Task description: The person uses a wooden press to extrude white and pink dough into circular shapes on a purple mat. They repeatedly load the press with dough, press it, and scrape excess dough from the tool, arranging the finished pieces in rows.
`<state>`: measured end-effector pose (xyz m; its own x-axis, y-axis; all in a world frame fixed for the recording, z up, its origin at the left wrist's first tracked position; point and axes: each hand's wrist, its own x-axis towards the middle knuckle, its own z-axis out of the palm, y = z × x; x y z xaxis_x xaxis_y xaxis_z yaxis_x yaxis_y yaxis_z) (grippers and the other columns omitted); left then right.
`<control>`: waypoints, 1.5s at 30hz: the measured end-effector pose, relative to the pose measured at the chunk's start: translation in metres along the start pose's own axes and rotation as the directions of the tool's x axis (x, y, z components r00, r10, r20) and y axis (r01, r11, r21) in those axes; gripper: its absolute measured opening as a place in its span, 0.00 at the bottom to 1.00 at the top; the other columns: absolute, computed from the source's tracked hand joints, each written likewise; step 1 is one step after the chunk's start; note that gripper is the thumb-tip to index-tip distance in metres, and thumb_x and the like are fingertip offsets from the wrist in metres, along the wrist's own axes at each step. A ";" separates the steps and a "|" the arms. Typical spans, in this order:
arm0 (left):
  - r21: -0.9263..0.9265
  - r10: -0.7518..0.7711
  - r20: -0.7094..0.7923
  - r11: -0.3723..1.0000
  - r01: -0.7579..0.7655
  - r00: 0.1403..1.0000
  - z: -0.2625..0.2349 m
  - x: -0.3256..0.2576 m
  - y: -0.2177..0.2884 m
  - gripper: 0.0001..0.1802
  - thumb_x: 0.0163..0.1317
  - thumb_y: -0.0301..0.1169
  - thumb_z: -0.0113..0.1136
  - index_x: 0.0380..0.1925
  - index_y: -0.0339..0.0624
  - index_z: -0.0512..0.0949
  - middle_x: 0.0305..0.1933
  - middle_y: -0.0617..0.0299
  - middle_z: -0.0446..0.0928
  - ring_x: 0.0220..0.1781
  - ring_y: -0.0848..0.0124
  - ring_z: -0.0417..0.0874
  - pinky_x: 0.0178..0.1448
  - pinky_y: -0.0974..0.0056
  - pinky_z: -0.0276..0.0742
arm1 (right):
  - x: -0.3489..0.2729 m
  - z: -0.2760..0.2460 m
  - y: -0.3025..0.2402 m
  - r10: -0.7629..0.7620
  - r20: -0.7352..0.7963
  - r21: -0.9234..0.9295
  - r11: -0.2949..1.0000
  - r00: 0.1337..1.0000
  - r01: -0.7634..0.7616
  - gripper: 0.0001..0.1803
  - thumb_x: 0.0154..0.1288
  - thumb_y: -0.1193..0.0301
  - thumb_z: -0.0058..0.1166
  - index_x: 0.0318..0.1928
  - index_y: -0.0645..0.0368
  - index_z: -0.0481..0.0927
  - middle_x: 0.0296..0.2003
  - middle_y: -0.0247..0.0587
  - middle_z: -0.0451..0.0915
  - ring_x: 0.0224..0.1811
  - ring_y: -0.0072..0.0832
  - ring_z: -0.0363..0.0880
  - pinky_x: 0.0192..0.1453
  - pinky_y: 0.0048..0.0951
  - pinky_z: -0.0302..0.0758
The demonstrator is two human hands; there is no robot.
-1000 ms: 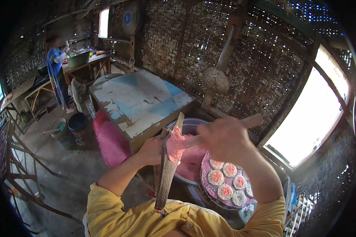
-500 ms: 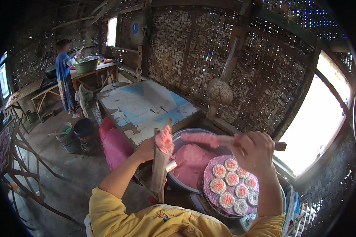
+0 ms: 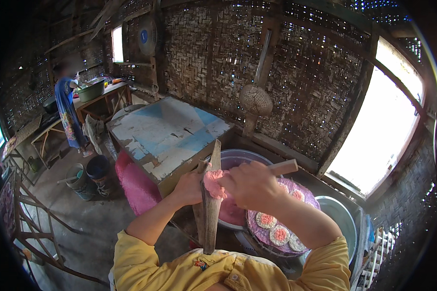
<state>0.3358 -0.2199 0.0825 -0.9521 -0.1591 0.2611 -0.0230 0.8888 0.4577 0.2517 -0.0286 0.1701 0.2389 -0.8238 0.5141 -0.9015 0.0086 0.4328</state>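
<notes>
My left hand [image 3: 189, 186] grips a long flat wooden paddle [image 3: 210, 208] that stands nearly upright in front of my chest. A lump of pink dough [image 3: 213, 183] sits on the paddle's face. My right hand [image 3: 252, 184] is closed around a short wooden stick [image 3: 284, 167] and presses against the pink lump. Just beyond, a large round basin [image 3: 243, 157] holds more pink batter. To its right a round purple tray [image 3: 306, 194] carries several round pink-and-white pieces [image 3: 272, 228].
A worn blue-and-white table [image 3: 167, 133] stands to the left of the basin, with a pink sack [image 3: 138, 186] beside it. Buckets [image 3: 90, 174] sit on the floor. A person in blue [image 3: 68, 111] stands at a far table. Woven walls surround; a wooden frame [image 3: 34, 233] is at left.
My right hand has swung in from the right with the stick and now meets the pink lump on the paddle. The view has tilted upward a little.
</notes>
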 end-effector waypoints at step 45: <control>0.090 0.019 -0.191 0.996 -0.002 0.981 0.004 -0.021 -0.005 0.27 0.43 0.50 0.65 0.44 0.53 0.79 0.49 0.47 0.75 0.46 0.53 0.80 0.48 0.55 0.77 | 0.026 -0.030 0.020 0.365 0.570 0.092 0.862 0.736 -0.498 0.16 0.63 0.59 0.48 0.36 0.62 0.76 0.25 0.51 0.79 0.31 0.47 0.80 0.36 0.44 0.76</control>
<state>0.3545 -0.2194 0.0716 -0.8766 -0.2214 0.4273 -0.0489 0.9242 0.3787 0.2511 -0.0330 0.2142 -0.3588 -0.9264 0.1146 -0.9293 0.3660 0.0491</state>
